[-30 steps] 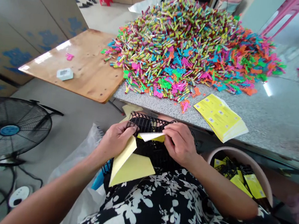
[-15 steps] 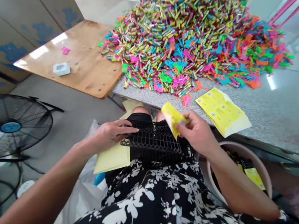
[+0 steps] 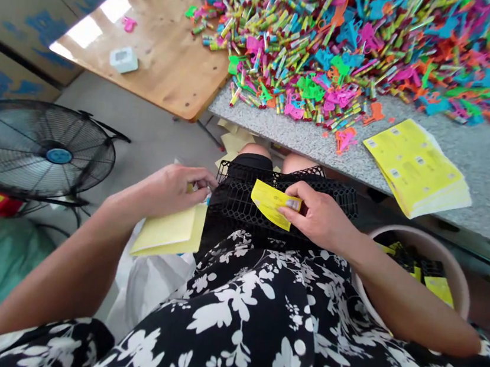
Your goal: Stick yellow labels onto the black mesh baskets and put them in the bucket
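Across my lap lies a black plastic mesh piece, like a flat open basket. My right hand is over its right part, thumb and fingers pinching a printed yellow card that is slightly bent. My left hand is at the left edge of the mesh, fingers curled together. Pale yellow paper sheets stick out below that hand, with a bit of yellow showing between thumb and finger. The left fingertips are partly hidden. A fanned stack of printed yellow cards rests on the grey speckled table.
A large heap of colourful small plastic pieces covers much of the table. At left are a wooden board with a white box, and a black fan. By my right leg stands a pinkish bucket containing yellow-and-black items.
My view has tilted down and turned a little. My left hand has moved left off the mesh, its fingers now curled. The card in my right hand has turned flatter over the mesh.
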`<state>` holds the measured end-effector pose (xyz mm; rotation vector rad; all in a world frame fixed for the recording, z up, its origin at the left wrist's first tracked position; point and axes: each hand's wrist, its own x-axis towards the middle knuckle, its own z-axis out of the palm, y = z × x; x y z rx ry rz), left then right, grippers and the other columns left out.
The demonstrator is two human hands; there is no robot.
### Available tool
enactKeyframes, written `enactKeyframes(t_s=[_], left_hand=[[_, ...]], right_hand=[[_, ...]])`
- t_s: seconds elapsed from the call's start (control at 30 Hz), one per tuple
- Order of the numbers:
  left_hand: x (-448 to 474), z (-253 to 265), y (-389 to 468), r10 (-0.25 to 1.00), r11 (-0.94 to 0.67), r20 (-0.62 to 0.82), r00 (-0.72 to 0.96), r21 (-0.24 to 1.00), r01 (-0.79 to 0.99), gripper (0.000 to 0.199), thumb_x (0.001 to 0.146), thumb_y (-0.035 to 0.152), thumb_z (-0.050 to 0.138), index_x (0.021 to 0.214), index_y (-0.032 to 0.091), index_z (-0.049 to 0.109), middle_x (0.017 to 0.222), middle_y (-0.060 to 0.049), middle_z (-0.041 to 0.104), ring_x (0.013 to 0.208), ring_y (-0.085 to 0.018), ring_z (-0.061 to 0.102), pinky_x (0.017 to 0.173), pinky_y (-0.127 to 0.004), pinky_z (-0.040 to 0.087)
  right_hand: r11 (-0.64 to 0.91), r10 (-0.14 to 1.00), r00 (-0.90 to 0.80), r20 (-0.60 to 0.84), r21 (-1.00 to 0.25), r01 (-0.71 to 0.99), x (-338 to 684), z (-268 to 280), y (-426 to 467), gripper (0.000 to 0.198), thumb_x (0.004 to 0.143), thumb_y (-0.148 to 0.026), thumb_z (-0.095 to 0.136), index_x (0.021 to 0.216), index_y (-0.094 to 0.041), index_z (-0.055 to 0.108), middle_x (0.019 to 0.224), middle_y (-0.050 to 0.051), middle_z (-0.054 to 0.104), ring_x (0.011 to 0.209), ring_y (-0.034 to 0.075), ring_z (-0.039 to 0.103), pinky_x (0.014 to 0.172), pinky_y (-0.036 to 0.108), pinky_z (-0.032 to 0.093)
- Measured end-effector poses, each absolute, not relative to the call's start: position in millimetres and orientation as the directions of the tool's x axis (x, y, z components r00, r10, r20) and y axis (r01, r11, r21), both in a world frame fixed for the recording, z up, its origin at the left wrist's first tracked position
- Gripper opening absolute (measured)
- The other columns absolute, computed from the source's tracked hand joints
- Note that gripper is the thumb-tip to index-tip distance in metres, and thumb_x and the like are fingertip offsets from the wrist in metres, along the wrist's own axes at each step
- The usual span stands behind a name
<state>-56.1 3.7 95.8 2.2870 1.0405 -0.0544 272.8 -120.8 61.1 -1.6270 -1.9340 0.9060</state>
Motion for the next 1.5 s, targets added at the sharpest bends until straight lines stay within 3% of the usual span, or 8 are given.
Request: enactKeyframes(t_s=[0.07, 0.17, 0.33, 0.73, 1.1, 1.5], left_hand=[[-54, 105, -8, 0.628, -0.351, -0.39, 0.673, 0.63, 0.693, 0.028, 0.095, 0.046, 0.061, 0.103, 0.024, 0.077, 0.079, 0.0, 0.074, 0.066, -0.016, 0.065, 0.067, -0.025, 0.048], [-38, 105, -30, 0.58, -0.193, -0.471, 0.665, 0.713, 0.674, 0.036, 0.096, 0.055, 0.06, 0.096, 0.023, 0.075, 0.072, 0.0, 0.071, 0.064, -0.016, 0.064, 0.061, -0.025, 0.044], [-11, 82, -50, 0.69, -0.124, -0.473, 0.548, 0.668, 0.734, 0.055, 0.097, 0.069, 0.052, 0.083, 0.02, 0.071, 0.069, -0.001, 0.067, 0.061, -0.015, 0.055, 0.057, -0.026, 0.036], [0, 62, -53, 0.78, -0.132, -0.419, 0.465, 0.617, 0.776, 0.043, 0.088, 0.062, 0.069, 0.074, 0.021, 0.071, 0.064, 0.0, 0.066, 0.054, -0.014, 0.053, 0.051, -0.028, 0.032], [2, 52, -57, 0.797, -0.208, -0.384, 0.466, 0.55, 0.809, 0.04, 0.09, 0.059, 0.069, 0.073, 0.023, 0.066, 0.068, 0.0, 0.069, 0.058, -0.016, 0.056, 0.054, -0.03, 0.032], [3, 55, -58, 0.787, -0.192, -0.407, 0.463, 0.552, 0.811, 0.045, 0.092, 0.065, 0.065, 0.075, 0.023, 0.066, 0.069, 0.0, 0.069, 0.058, -0.015, 0.056, 0.054, -0.03, 0.032]], right_hand=[[0.141, 0.968, -0.245, -0.054, -0.69, 0.71, 270, 60, -120, 0.014, 0.096, -0.033, 0.065, 0.107, -0.026, 0.058, 0.089, -0.001, 0.072, 0.07, 0.018, 0.064, 0.066, 0.028, 0.04], [0.207, 0.951, -0.304, -0.047, -0.635, 0.744, 268, 55, -119, 0.014, 0.099, -0.033, 0.063, 0.109, -0.025, 0.056, 0.093, 0.0, 0.073, 0.076, 0.02, 0.066, 0.07, 0.029, 0.042], [0.268, 0.941, -0.338, -0.02, -0.564, 0.781, 266, 48, -119, 0.014, 0.1, -0.033, 0.062, 0.11, -0.024, 0.056, 0.098, 0.003, 0.074, 0.082, 0.022, 0.069, 0.073, 0.03, 0.044], [0.255, 0.952, -0.306, -0.016, -0.515, 0.819, 261, 44, -122, 0.017, 0.098, -0.032, 0.065, 0.111, -0.025, 0.057, 0.095, 0.003, 0.075, 0.082, 0.023, 0.071, 0.072, 0.03, 0.042], [0.271, 0.948, -0.318, -0.017, -0.481, 0.834, 260, 43, -122, 0.015, 0.099, -0.031, 0.065, 0.11, -0.024, 0.057, 0.093, 0.003, 0.075, 0.081, 0.023, 0.071, 0.07, 0.03, 0.041], [0.201, 0.943, -0.319, -0.091, -0.609, 0.767, 267, 44, -117, 0.017, 0.097, -0.034, 0.067, 0.108, -0.026, 0.057, 0.097, -0.001, 0.075, 0.08, 0.021, 0.069, 0.073, 0.03, 0.042]])
